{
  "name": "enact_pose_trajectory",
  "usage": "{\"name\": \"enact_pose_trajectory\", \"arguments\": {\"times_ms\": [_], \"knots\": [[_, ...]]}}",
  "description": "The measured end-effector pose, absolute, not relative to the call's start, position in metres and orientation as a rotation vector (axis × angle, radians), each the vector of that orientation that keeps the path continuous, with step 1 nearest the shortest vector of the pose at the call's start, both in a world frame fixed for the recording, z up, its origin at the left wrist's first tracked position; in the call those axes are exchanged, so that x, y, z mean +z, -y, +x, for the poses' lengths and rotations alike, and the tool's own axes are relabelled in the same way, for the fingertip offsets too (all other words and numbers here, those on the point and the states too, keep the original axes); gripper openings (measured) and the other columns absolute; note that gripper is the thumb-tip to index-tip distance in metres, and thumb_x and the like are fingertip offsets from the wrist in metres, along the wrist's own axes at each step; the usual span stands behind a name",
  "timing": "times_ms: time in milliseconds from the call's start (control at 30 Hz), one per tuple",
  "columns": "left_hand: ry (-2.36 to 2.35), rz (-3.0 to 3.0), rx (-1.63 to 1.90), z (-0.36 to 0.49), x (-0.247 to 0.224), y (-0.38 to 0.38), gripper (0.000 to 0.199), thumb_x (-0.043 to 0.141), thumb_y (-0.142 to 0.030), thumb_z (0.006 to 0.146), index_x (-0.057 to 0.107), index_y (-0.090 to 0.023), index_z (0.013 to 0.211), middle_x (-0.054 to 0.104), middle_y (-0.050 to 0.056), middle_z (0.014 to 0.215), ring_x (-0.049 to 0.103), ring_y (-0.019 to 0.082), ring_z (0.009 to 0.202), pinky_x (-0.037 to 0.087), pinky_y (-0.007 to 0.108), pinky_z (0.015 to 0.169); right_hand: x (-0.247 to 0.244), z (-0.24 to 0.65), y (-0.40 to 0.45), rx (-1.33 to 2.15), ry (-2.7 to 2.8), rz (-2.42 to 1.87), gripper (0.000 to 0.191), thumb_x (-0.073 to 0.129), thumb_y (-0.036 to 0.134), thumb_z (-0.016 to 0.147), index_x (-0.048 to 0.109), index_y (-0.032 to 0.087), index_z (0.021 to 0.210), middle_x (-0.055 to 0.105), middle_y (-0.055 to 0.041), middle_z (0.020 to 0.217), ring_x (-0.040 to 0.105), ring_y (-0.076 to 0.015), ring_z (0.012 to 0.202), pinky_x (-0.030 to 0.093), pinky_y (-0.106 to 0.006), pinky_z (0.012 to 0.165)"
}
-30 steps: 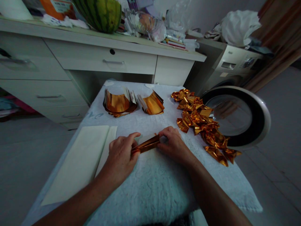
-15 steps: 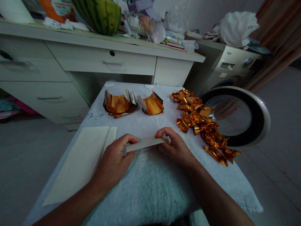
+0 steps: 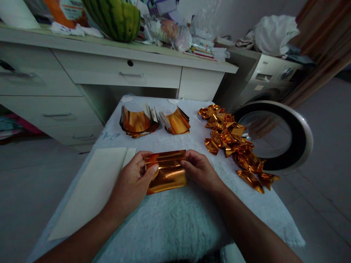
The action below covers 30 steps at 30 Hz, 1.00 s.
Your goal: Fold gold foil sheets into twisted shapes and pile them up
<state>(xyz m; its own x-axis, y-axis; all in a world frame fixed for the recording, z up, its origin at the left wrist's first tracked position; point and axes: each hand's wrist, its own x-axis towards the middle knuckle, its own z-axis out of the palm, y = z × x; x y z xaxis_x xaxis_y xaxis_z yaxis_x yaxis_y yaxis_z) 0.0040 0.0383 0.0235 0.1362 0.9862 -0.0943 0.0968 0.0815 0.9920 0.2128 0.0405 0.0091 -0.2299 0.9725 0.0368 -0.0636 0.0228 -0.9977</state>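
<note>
A shiny copper-gold foil sheet (image 3: 170, 177), creased lengthwise, is held up between both hands over the cloth-covered table (image 3: 175, 223). My left hand (image 3: 134, 179) pinches its left edge, thumb on the front face. At the right edge, the thumb and fingers of my right hand (image 3: 201, 170) close on the upper part. Beyond the hands lie two curved stacks of gold sheets, one larger (image 3: 136, 121) and one smaller (image 3: 177, 121). Several folded gold foil pieces (image 3: 230, 137) are heaped on the right. White paper (image 3: 90, 190) lies left of my left hand.
Behind the table, a counter with drawers (image 3: 117, 67) holds a cut watermelon (image 3: 113, 18), plastic bags and packets. A washing machine (image 3: 270, 75) stands at the back right, its round door (image 3: 301, 135) open beside the table's right edge.
The sheet between my hands has turned from a narrow whitish edge to its broad gold face. My left thumb now presses on the front. Stacks and heap are unchanged.
</note>
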Motion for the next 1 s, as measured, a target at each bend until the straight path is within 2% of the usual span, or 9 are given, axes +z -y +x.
{"name": "enact_pose_trajectory", "arguments": {"times_ms": [167,300,467,667,767,900,1000], "knots": [[-1.198,1.216,0.975,0.004,0.02,-0.04,0.034,0.061,-0.034,0.086,0.05,-0.025,0.117,0.073,0.005,0.106,0.073,0.023,0.09,0.059,0.038,0.078,0.001,0.208,-0.043,1.364,1.263,-1.069,0.023,0.069,0.038,0.083,0.054,0.021,0.088,0.054,0.0052,0.07,0.05,-0.0096,0.061,0.039,-0.022,0.058],[-1.202,1.152,1.005,0.004,0.016,-0.041,0.044,0.058,-0.032,0.088,0.043,-0.029,0.129,0.071,0.005,0.114,0.073,0.023,0.093,0.059,0.038,0.078,-0.002,0.206,-0.044,1.319,1.203,-1.088,0.028,0.07,0.033,0.082,0.052,0.024,0.101,0.05,0.0085,0.068,0.048,-0.0089,0.058,0.037,-0.021,0.056],[-1.21,1.132,1.045,0.004,0.017,-0.04,0.052,0.06,-0.032,0.086,0.04,-0.029,0.134,0.07,0.007,0.115,0.073,0.022,0.089,0.059,0.038,0.077,-0.001,0.206,-0.043,1.409,1.178,-1.051,0.03,0.073,0.038,0.08,0.054,0.022,0.097,0.056,0.0056,0.073,0.054,-0.0099,0.063,0.042,-0.022,0.061],[-1.179,1.139,1.027,0.004,0.019,-0.041,0.046,0.056,-0.034,0.089,0.038,-0.028,0.132,0.071,0.003,0.105,0.071,0.02,0.083,0.057,0.036,0.075,0.001,0.208,-0.041,1.449,1.197,-1.055,0.033,0.076,0.044,0.077,0.053,0.021,0.082,0.06,0.0031,0.074,0.056,-0.0111,0.065,0.044,-0.024,0.062],[-1.234,1.289,1.043,0.002,0.014,-0.041,0.045,0.053,-0.034,0.091,0.037,-0.027,0.133,0.067,0.003,0.106,0.068,0.02,0.09,0.055,0.038,0.081,0.003,0.207,-0.042,1.46,1.174,-1.044,0.036,0.077,0.046,0.076,0.051,0.021,0.079,0.059,0.0037,0.072,0.054,-0.0108,0.063,0.042,-0.024,0.061],[-1.508,1.714,1.282,-0.001,0.011,-0.036,0.047,0.06,-0.033,0.087,0.04,-0.023,0.128,0.053,0.007,0.12,0.054,0.026,0.115,0.045,0.044,0.099,0.004,0.206,-0.043,1.423,1.129,-1.066,0.038,0.077,0.048,0.075,0.05,0.021,0.078,0.056,0.0045,0.069,0.052,-0.0109,0.06,0.041,-0.024,0.059],[-1.446,2.002,1.316,-0.001,0.017,-0.029,0.03,0.057,-0.026,0.089,0.046,-0.023,0.117,0.053,0.007,0.115,0.054,0.025,0.11,0.046,0.041,0.094,0.002,0.206,-0.043,1.39,1.115,-1.074,0.036,0.077,0.046,0.075,0.051,0.021,0.079,0.055,0.0046,0.069,0.05,-0.0102,0.06,0.04,-0.024,0.059]]}}
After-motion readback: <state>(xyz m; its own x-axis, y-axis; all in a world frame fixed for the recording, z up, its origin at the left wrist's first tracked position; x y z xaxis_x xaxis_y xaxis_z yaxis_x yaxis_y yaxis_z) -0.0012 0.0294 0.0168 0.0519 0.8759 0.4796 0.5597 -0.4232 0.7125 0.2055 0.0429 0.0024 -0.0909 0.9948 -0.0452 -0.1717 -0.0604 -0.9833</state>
